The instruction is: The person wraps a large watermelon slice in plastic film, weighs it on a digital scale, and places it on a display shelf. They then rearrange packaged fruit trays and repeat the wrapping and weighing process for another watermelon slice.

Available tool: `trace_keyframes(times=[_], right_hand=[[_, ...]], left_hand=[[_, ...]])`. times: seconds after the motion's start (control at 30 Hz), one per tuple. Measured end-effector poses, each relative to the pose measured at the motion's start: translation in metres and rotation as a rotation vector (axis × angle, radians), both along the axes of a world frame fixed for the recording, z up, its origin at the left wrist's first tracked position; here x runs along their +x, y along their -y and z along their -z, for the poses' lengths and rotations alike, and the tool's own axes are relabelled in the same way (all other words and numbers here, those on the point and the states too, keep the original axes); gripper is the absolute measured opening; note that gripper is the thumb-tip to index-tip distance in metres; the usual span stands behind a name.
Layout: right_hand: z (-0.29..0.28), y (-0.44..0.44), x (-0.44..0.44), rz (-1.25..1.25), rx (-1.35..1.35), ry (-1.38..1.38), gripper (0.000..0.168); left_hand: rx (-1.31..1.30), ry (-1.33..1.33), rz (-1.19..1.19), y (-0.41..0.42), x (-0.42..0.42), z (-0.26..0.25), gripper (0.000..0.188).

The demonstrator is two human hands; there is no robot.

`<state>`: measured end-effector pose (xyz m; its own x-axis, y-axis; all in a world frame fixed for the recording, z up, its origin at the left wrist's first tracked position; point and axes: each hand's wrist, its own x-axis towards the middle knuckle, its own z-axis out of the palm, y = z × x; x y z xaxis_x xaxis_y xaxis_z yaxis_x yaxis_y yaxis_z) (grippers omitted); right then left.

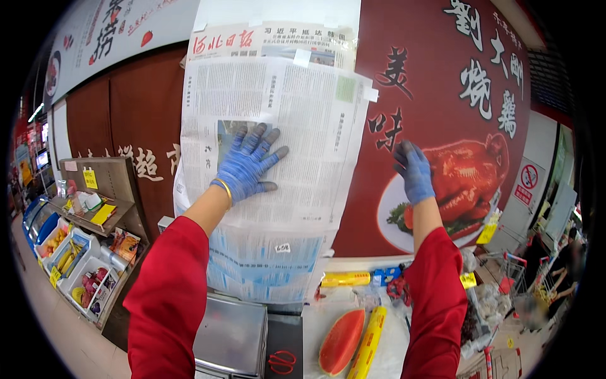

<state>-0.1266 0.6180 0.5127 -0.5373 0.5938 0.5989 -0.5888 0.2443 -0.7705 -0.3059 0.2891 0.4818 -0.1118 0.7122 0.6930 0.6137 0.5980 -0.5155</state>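
Newspaper sheets hang on the wall, fixed with pieces of white tape. My left hand, in a blue knitted glove with dark fingertips, lies spread flat on the newspaper over a printed photo. To the right of the sheets, my right hand is in a matching glove, its fingers partly curled, before a dark red poster with a roast chicken picture. Whether those fingers hold anything small cannot be told. A second tape piece sticks out from the newspaper's right edge.
Below are a metal-topped scale, red-handled scissors, a cut watermelon wedge and yellow rolls of cling film. Fruit crates and a wooden shelf stand left. Shopping carts and people are at right.
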Motion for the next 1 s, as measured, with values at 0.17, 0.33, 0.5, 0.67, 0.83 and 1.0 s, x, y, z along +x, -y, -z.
trace_keyframes(times=[0.17,0.33,0.5,0.67,0.83,1.0], right_hand=[[-0.054,0.0,-0.063,-0.239,-0.114,-0.076,0.043],[-0.069,0.01,-0.081,-0.433,-0.098,-0.099,0.036],[-0.076,0.008,-0.108,-0.51,-0.116,-0.195,0.029],[-0.081,0.009,-0.137,-0.472,-0.148,-0.172,0.026],[-0.084,0.017,-0.16,-0.495,-0.084,-0.166,0.029],[-0.083,0.015,-0.18,-0.605,-0.084,-0.209,0.035]], left_hand=[[-0.025,-0.056,-0.049,-0.03,0.006,-0.027,0.081],[-0.01,-0.104,-0.042,-0.053,0.005,-0.053,0.083],[0.01,-0.087,-0.08,-0.071,0.018,-0.061,0.083],[-0.008,-0.094,-0.084,-0.072,0.036,-0.069,0.081],[-0.058,-0.101,-0.127,-0.058,0.039,-0.072,0.079],[-0.103,-0.093,-0.104,-0.053,0.039,-0.078,0.08]])
